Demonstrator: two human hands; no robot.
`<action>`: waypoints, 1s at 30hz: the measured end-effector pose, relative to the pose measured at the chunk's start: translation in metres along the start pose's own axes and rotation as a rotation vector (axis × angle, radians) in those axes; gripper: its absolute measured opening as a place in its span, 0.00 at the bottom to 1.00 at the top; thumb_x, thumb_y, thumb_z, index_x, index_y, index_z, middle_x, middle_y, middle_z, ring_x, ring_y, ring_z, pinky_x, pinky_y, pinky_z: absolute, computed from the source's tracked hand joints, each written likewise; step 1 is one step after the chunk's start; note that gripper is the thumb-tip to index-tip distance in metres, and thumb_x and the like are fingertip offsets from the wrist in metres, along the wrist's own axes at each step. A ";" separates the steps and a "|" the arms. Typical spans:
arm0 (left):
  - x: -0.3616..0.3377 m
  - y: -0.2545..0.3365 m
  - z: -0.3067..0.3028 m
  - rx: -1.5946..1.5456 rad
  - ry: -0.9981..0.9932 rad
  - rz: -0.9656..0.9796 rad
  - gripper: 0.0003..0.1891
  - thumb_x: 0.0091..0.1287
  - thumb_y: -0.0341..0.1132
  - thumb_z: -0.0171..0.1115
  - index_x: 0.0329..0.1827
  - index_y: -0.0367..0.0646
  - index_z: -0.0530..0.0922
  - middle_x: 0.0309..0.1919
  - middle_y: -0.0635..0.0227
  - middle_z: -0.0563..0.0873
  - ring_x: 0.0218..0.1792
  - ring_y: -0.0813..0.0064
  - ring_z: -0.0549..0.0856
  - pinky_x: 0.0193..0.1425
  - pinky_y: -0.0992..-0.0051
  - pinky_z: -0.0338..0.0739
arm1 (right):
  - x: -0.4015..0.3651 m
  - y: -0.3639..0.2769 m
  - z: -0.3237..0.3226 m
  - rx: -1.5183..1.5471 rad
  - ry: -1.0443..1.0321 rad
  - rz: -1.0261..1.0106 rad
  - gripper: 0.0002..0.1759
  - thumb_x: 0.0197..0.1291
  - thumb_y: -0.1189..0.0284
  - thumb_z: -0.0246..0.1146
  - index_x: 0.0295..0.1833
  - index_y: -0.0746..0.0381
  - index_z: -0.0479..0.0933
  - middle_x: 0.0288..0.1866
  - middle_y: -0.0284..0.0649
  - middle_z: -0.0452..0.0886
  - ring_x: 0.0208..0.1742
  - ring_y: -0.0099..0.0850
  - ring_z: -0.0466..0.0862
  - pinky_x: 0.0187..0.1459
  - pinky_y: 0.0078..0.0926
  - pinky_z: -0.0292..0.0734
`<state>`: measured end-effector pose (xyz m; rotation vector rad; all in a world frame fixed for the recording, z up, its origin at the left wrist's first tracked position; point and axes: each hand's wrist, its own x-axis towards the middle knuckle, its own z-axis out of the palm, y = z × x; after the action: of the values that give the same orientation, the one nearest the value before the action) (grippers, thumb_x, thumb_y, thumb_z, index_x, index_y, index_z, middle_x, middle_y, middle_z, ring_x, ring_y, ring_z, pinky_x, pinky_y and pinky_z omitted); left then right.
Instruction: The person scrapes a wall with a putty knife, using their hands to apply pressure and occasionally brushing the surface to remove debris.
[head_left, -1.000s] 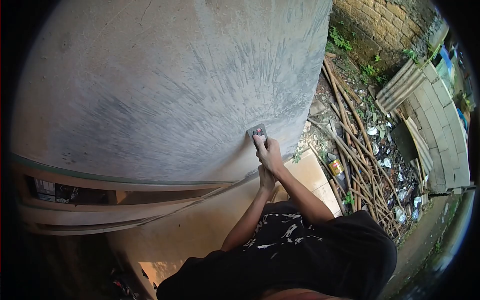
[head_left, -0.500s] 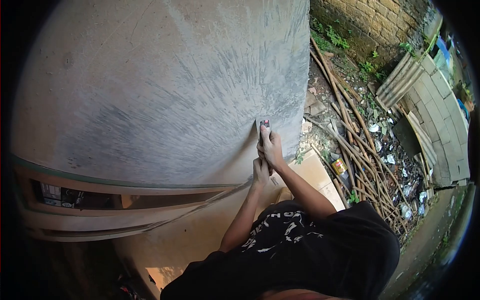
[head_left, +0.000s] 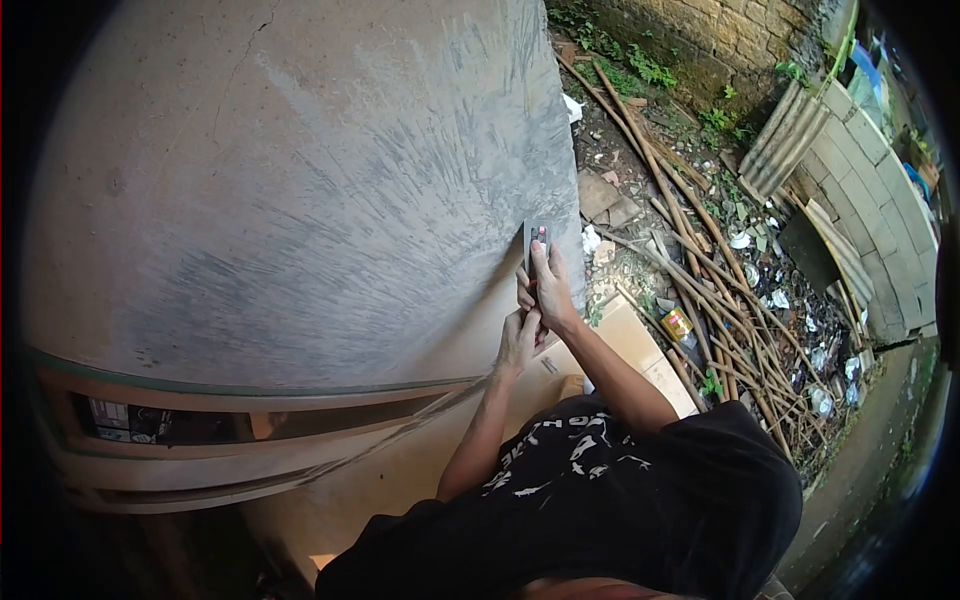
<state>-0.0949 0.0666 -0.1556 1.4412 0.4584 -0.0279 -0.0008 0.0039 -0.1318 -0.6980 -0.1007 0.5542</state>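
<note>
A grey plastered wall (head_left: 300,180), streaked with scrape marks, fills the left and centre of the head view. My right hand (head_left: 548,287) presses a flat metal scraper (head_left: 535,240) against the wall near its right edge, fingers laid along the blade. Just below it, my left hand (head_left: 520,338) grips the scraper's handle. Both forearms reach up from my black printed shirt.
Below the plaster run a green line and a ledge with a dark recess (head_left: 170,420). To the right lie bamboo sticks (head_left: 690,260), litter, a can (head_left: 677,325), cardboard sheets (head_left: 625,345), corrugated sheets (head_left: 775,150), concrete blocks (head_left: 880,220) and a brick wall (head_left: 720,30).
The scraper and both hands have slid up the wall towards its right edge. The blade has turned from flat-on to nearly edge-on. The view has shifted a little to the right.
</note>
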 end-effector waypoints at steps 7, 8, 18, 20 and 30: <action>-0.023 0.001 -0.023 -0.056 0.047 -0.067 0.20 0.74 0.48 0.50 0.26 0.46 0.65 0.17 0.81 0.64 0.16 0.89 0.64 0.16 0.83 0.54 | -0.012 0.025 0.017 0.043 0.083 0.091 0.16 0.73 0.55 0.50 0.41 0.54 0.58 0.15 0.31 0.62 0.09 0.21 0.63 0.10 0.19 0.58; -0.023 0.003 -0.025 -0.058 0.042 -0.100 0.20 0.74 0.47 0.49 0.25 0.46 0.65 0.17 0.81 0.63 0.16 0.89 0.63 0.16 0.83 0.54 | -0.011 0.026 0.019 0.077 0.128 0.091 0.16 0.73 0.55 0.50 0.40 0.55 0.58 0.15 0.31 0.61 0.09 0.21 0.63 0.10 0.19 0.57; -0.026 0.018 -0.034 0.378 0.164 0.026 0.24 0.71 0.47 0.52 0.26 0.31 0.73 0.15 0.61 0.73 0.17 0.71 0.75 0.22 0.67 0.67 | -0.004 0.032 0.026 0.287 0.132 0.167 0.21 0.69 0.47 0.51 0.35 0.50 0.58 0.14 0.30 0.58 0.08 0.21 0.57 0.08 0.18 0.53; -0.022 0.007 -0.036 0.670 0.212 0.428 0.26 0.70 0.48 0.53 0.27 0.28 0.75 0.18 0.47 0.77 0.21 0.54 0.80 0.29 0.59 0.71 | 0.002 0.030 0.022 0.328 0.102 0.152 0.20 0.69 0.47 0.52 0.35 0.50 0.58 0.13 0.30 0.58 0.08 0.21 0.58 0.08 0.18 0.53; -0.016 0.044 0.010 0.042 -0.130 0.087 0.23 0.75 0.53 0.45 0.25 0.49 0.63 0.15 0.76 0.68 0.12 0.87 0.63 0.15 0.82 0.54 | -0.011 -0.036 0.012 0.138 0.035 0.046 0.18 0.70 0.51 0.53 0.40 0.55 0.65 0.20 0.33 0.69 0.15 0.24 0.68 0.18 0.20 0.66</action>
<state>-0.0935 0.0593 -0.1085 1.4896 0.2894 -0.0611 0.0030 -0.0172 -0.0993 -0.5765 -0.0139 0.5869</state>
